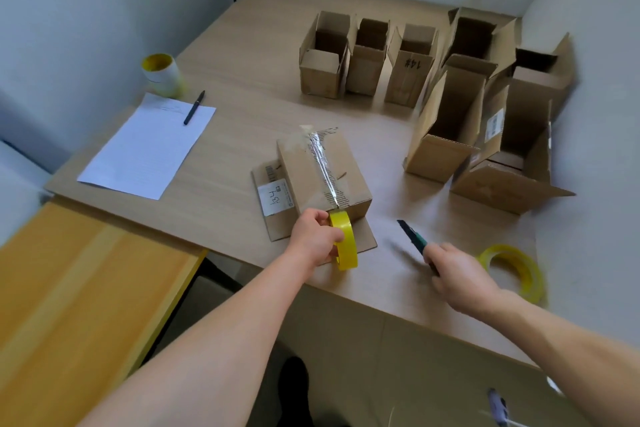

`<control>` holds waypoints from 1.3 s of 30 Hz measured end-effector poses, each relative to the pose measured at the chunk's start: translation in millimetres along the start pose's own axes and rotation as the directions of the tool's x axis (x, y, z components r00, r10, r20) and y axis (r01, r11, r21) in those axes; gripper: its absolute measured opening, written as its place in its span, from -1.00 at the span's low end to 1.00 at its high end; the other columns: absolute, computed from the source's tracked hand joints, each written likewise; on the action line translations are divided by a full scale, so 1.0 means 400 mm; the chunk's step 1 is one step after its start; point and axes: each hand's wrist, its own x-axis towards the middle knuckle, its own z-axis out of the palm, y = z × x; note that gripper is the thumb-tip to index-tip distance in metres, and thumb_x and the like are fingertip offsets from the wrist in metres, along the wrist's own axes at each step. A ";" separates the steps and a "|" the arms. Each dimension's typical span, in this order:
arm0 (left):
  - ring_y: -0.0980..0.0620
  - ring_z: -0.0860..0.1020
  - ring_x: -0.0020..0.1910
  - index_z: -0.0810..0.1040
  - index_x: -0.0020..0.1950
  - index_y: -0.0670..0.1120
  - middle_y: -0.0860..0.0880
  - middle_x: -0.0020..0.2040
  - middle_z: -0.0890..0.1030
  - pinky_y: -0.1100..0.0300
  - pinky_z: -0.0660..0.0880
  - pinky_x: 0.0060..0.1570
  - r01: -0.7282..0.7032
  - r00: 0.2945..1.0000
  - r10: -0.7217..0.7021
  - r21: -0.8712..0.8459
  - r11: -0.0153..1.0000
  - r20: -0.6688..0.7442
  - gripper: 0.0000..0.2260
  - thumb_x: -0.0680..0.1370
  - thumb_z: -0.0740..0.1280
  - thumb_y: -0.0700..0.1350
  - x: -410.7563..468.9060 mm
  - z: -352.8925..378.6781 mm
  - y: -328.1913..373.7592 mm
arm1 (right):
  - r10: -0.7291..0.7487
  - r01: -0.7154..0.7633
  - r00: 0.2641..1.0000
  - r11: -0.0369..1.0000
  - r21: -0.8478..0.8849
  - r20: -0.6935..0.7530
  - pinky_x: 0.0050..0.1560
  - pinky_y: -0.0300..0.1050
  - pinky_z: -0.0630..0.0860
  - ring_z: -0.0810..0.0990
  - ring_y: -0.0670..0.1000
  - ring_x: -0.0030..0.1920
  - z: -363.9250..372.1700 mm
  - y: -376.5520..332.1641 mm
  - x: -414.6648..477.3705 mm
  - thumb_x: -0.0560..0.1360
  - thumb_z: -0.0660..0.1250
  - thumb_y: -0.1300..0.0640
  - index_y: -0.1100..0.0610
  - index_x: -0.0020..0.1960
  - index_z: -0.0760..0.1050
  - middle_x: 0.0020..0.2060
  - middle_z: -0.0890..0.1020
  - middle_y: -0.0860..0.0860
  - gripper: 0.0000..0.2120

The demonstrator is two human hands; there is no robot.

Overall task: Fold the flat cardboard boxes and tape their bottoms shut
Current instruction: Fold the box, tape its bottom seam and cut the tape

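You are taping the upturned corrugated box, centre of view; glossy clear tape is running along its bottom seam. Your left hand is gripping the yellow tape roll at the box's 6 o'clock. Your right hand, at the roll's 3 o'clock, is clutching a slim knife, probably for cutting the strip next.

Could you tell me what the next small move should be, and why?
Probably bring the knife in the right hand across and cut beside the box: the tape strip spans its seam, and the left hand holds the tape roll at its near edge.
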 end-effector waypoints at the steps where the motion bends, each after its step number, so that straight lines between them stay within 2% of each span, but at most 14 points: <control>1: -0.08 0.50 -0.25 0.40 0.25 -0.16 -0.13 0.03 0.49 0.34 0.33 -0.61 -0.008 1.000 0.008 0.032 0.999 0.003 -0.60 0.46 0.36 -0.41 0.006 -0.009 0.007 | 0.048 -0.044 0.997 0.997 0.066 -0.063 -0.20 0.08 0.49 0.48 0.15 -0.23 -0.012 -0.011 0.003 0.43 0.27 0.29 -0.05 -0.16 0.24 -0.19 0.46 0.00 -0.71; 4: -0.14 0.55 -0.14 0.44 0.23 -0.15 -0.15 0.09 0.53 0.31 0.37 -0.58 -0.025 1.000 0.024 0.113 0.993 0.012 -0.60 0.43 0.38 -0.39 0.024 -0.040 0.028 | 0.156 -0.096 0.957 0.966 0.241 -0.244 -0.22 0.12 0.53 0.49 0.09 -0.26 -0.064 -0.047 0.014 0.45 0.34 0.27 0.00 -0.18 0.27 -0.24 0.49 -0.02 -0.72; 7: -0.13 0.58 -0.11 0.47 0.19 -0.15 -0.14 0.08 0.55 0.25 0.43 -0.47 -0.013 1.000 0.010 0.157 0.987 0.020 -0.61 0.41 0.39 -0.39 0.035 -0.061 0.047 | 0.136 -0.021 0.944 0.934 0.356 -0.302 -0.26 -0.12 0.49 0.53 0.03 -0.21 -0.132 -0.097 0.029 0.52 0.40 0.21 -0.01 -0.10 0.29 -0.15 0.54 -0.06 -0.72; 9: -0.10 0.56 -0.17 0.47 0.15 -0.14 -0.16 0.03 0.56 0.17 0.46 -0.37 0.040 0.999 -0.044 0.118 0.992 0.027 -0.65 0.42 0.39 -0.36 0.037 -0.066 0.050 | 0.077 0.028 0.957 0.936 0.350 -0.281 -0.11 -0.16 0.54 0.57 0.03 -0.08 -0.179 -0.145 0.043 0.52 0.40 0.20 -0.04 0.10 0.31 -0.02 0.53 -0.08 -0.68; 12: -0.09 0.51 -0.20 0.51 0.01 -0.15 -0.17 -0.09 0.54 0.08 0.46 -0.20 0.150 0.985 -0.150 0.005 0.989 0.089 -0.85 0.46 0.36 -0.25 0.022 -0.055 0.033 | -0.050 0.103 0.965 0.975 0.196 -0.259 0.11 -0.01 0.59 0.61 0.05 0.05 -0.220 -0.202 0.077 0.52 0.39 0.17 -0.06 0.35 0.33 0.09 0.61 -0.06 -0.54; 15: -0.11 0.57 -0.04 0.46 0.27 -0.13 -0.14 0.06 0.57 0.09 0.51 -0.18 0.195 0.973 -0.181 -0.095 0.976 0.143 -0.69 0.54 0.33 -0.15 0.013 -0.033 0.006 | -0.124 0.138 0.977 0.988 0.068 -0.176 -0.01 -0.01 0.57 0.60 0.08 -0.01 -0.233 -0.239 0.111 0.54 0.32 0.12 -0.12 0.28 0.36 0.03 0.65 -0.03 -0.64; 20: -0.10 0.52 0.17 0.27 0.50 0.05 -0.05 0.27 0.49 -0.13 0.53 0.20 0.083 0.990 -0.079 -0.022 0.996 0.120 -0.49 0.57 0.33 -0.02 0.022 -0.027 -0.001 | -0.186 0.190 0.981 0.976 0.102 -0.049 -0.20 -0.04 0.38 0.48 0.11 -0.18 -0.231 -0.272 0.193 0.57 0.27 0.10 -0.02 0.15 0.25 -0.16 0.51 -0.03 -0.76; 23: -0.11 0.53 0.18 0.26 0.52 0.06 -0.05 0.28 0.49 -0.14 0.54 0.19 0.054 0.996 -0.055 0.014 0.998 0.073 -0.44 0.53 0.31 -0.02 0.010 -0.024 0.011 | -0.210 0.205 0.977 0.973 0.106 0.033 -0.19 -0.05 0.31 0.44 0.12 -0.19 -0.207 -0.276 0.236 0.58 0.24 0.11 0.02 0.13 0.21 -0.15 0.50 0.01 -0.78; 26: -0.08 0.49 0.23 0.30 0.51 0.03 -0.04 0.34 0.47 -0.09 0.51 0.24 0.054 0.999 -0.054 0.031 0.998 -0.007 -0.50 0.57 0.29 -0.03 0.013 -0.029 0.027 | -0.216 0.209 0.972 0.975 0.079 0.091 -0.19 -0.01 0.33 0.45 0.15 -0.15 -0.191 -0.274 0.269 0.57 0.24 0.11 0.03 0.12 0.20 -0.12 0.53 0.06 -0.77; 29: -0.06 0.44 0.32 0.32 0.52 -0.05 -0.05 0.41 0.44 0.01 0.44 0.30 0.097 0.992 -0.092 0.059 0.993 -0.085 -0.50 0.58 0.30 -0.06 0.029 -0.034 0.032 | -0.248 0.239 0.961 0.967 0.086 0.121 -0.18 0.01 0.34 0.47 0.18 -0.14 -0.195 -0.275 0.292 0.57 0.25 0.12 0.03 0.08 0.18 -0.13 0.53 0.08 -0.77; 32: -0.09 0.42 0.33 0.32 0.51 -0.04 -0.06 0.40 0.43 -0.01 0.42 0.33 0.168 0.982 -0.168 0.001 0.986 -0.086 -0.50 0.57 0.30 -0.07 0.019 -0.015 0.043 | -0.287 0.279 0.947 0.958 0.070 0.145 -0.17 -0.01 0.33 0.46 0.16 -0.15 -0.211 -0.273 0.306 0.56 0.25 0.13 0.00 0.06 0.16 -0.15 0.51 0.04 -0.76; 35: -0.16 0.52 0.16 0.52 0.25 -0.07 -0.13 0.18 0.56 -0.10 0.49 0.25 0.290 0.951 -0.304 -0.175 0.941 -0.058 -0.62 0.45 0.35 -0.05 0.024 0.000 0.062 | -0.329 0.324 0.926 0.944 0.058 0.184 -0.15 0.03 0.40 0.47 0.16 -0.15 -0.226 -0.262 0.317 0.56 0.23 0.14 0.00 0.06 0.18 -0.14 0.54 0.06 -0.78; 37: -0.24 0.57 0.05 0.53 0.04 -0.08 -0.21 0.06 0.58 -0.15 0.55 0.16 0.347 0.925 -0.377 -0.288 0.892 -0.054 -0.73 0.38 0.39 -0.06 0.029 0.000 0.066 | -0.360 0.359 0.908 0.932 0.045 0.213 -0.15 0.05 0.44 0.49 0.17 -0.16 -0.235 -0.250 0.321 0.56 0.21 0.15 0.00 0.09 0.22 -0.15 0.57 0.07 -0.80; 39: -0.26 0.60 -0.03 0.49 0.01 -0.08 -0.26 0.04 0.56 -0.10 0.62 -0.01 0.355 0.916 -0.399 -0.363 0.862 -0.051 -0.78 0.41 0.40 -0.09 0.027 0.002 0.063 | -0.375 0.378 0.897 0.925 0.036 0.232 -0.14 0.04 0.45 0.50 0.15 -0.16 -0.247 -0.237 0.327 0.55 0.20 0.18 -0.03 0.15 0.27 -0.15 0.57 0.06 -0.78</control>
